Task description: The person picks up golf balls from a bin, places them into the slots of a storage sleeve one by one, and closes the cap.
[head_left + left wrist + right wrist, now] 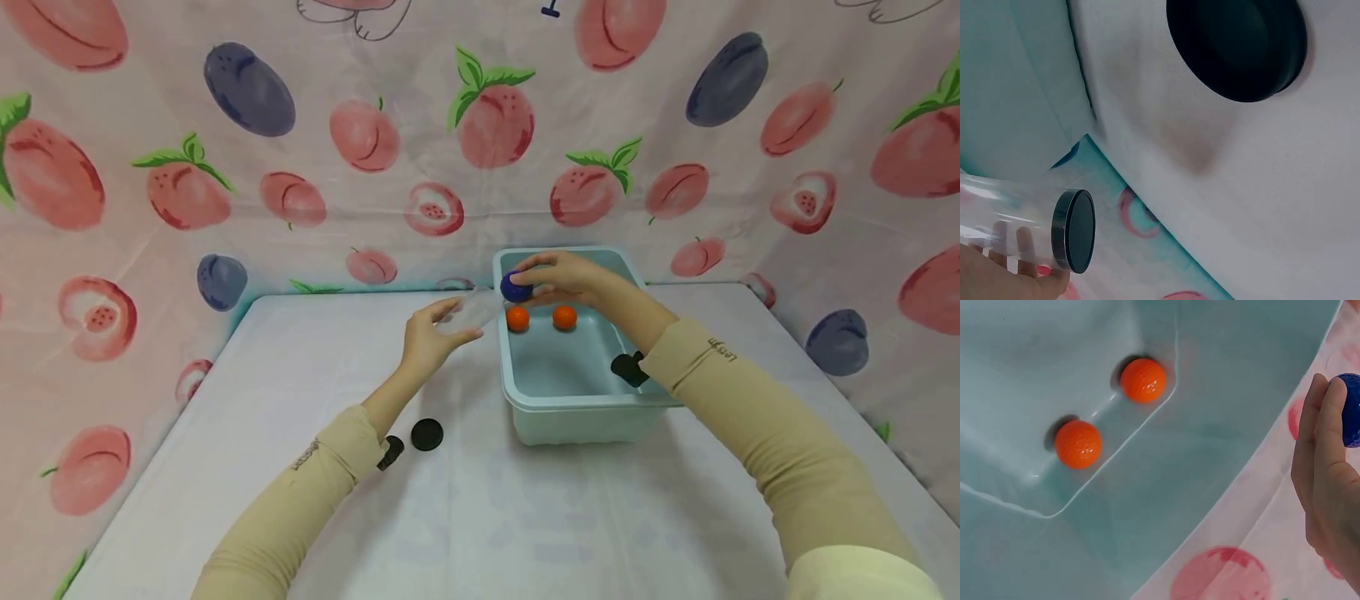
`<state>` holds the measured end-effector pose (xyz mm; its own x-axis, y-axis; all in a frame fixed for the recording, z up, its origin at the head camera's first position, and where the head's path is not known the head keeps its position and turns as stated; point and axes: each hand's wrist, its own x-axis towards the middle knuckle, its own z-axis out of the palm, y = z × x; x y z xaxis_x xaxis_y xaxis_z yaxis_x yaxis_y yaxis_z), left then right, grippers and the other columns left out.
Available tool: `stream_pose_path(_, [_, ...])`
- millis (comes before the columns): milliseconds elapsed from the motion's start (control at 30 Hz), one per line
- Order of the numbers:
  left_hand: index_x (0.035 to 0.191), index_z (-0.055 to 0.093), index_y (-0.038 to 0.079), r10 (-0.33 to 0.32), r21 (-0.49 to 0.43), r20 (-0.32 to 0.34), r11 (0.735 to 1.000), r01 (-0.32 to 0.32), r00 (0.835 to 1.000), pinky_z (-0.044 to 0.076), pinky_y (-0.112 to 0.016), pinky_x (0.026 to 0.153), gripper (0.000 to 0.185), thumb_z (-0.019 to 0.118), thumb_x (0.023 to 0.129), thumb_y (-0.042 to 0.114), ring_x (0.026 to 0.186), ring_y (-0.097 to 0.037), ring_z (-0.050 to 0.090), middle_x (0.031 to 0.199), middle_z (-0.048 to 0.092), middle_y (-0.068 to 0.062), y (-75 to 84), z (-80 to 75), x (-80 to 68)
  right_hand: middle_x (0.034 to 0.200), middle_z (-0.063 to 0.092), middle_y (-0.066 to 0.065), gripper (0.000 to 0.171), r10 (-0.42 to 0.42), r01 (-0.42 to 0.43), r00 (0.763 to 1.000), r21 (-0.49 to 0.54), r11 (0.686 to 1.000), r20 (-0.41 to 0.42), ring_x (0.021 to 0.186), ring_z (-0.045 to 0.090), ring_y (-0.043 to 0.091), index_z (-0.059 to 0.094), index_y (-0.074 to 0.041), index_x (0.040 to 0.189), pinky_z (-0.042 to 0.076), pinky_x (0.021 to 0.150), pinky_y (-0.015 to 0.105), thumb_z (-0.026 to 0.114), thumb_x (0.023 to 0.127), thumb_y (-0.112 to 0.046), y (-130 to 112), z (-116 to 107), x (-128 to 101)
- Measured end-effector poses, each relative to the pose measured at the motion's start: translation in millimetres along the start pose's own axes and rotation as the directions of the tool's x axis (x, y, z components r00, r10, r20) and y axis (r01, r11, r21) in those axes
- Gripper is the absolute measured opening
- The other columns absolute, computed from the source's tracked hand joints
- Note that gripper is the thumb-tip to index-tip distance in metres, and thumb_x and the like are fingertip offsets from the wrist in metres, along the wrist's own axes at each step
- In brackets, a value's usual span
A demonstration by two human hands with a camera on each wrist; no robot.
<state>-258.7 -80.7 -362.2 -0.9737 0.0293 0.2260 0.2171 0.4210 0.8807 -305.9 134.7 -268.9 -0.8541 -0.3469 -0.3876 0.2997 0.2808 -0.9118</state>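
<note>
My left hand (426, 343) grips a clear plastic jar (480, 307) beside the left rim of a pale blue tub (585, 423). In the left wrist view a black end (1079, 231) shows on the jar, with fingers seen through its wall. My right hand (572, 279) pinches a glossy blue ball (515, 287) over the tub's back left part, close to the jar's mouth. Two orange balls (1143, 380) lie on the tub floor near one wall, apart from each other.
A round black lid (427, 434) lies on the white-covered table (457, 533), left of the tub. Small black cameras sit at both wrists, the right one (628, 370) above the tub. A fruit-print cloth (300, 133) hangs behind the table.
</note>
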Motion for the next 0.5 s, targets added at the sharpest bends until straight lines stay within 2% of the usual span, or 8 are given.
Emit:
stream_pose_path(200, [0.128, 0.06, 0.012, -0.009, 0.008, 0.008, 1.0, 0.009, 1.0, 0.041, -0.048, 0.104, 0.059, 0.081, 0.074, 0.021, 0.119, -0.03, 0.055, 0.124, 0.064, -0.011, 1.7, 0.8, 0.3, 0.14, 0.044, 0.023, 0.043, -0.012, 0.012, 1.0, -0.065, 0.998, -0.006, 0.116, 0.053, 0.034, 0.044, 0.001, 0.134, 0.041, 0.103, 0.043, 0.054, 0.095, -0.015, -2, 10, -4])
stream_pose_path(400, [0.128, 0.06, 0.012, -0.002, 0.012, 0.019, 1.0, 0.002, 1.0, 0.042, -0.048, 0.103, 0.059, 0.081, 0.074, 0.022, 0.119, -0.03, 0.055, 0.124, 0.064, -0.011, 3.1, 0.6, 0.7, 0.14, 0.044, 0.023, 0.045, -0.008, 0.007, 1.0, -0.076, 0.997, -0.01, 0.118, 0.052, 0.034, 0.044, 0.001, 0.135, 0.043, 0.101, 0.04, 0.055, 0.095, -0.017, -3, 15, -7])
stream_pose_path(500, [0.128, 0.06, 0.012, 0.001, 0.02, 0.015, 1.0, -0.002, 1.0, 0.042, -0.047, 0.103, 0.059, 0.081, 0.073, 0.023, 0.118, -0.03, 0.056, 0.124, 0.064, -0.011, 3.7, 0.2, 0.1, 0.128, 0.053, 0.019, 0.044, -0.015, 0.014, 1.0, -0.076, 0.997, -0.012, 0.105, 0.06, 0.026, 0.046, 0.001, 0.134, 0.044, 0.102, 0.039, 0.055, 0.095, -0.018, -4, 17, -9])
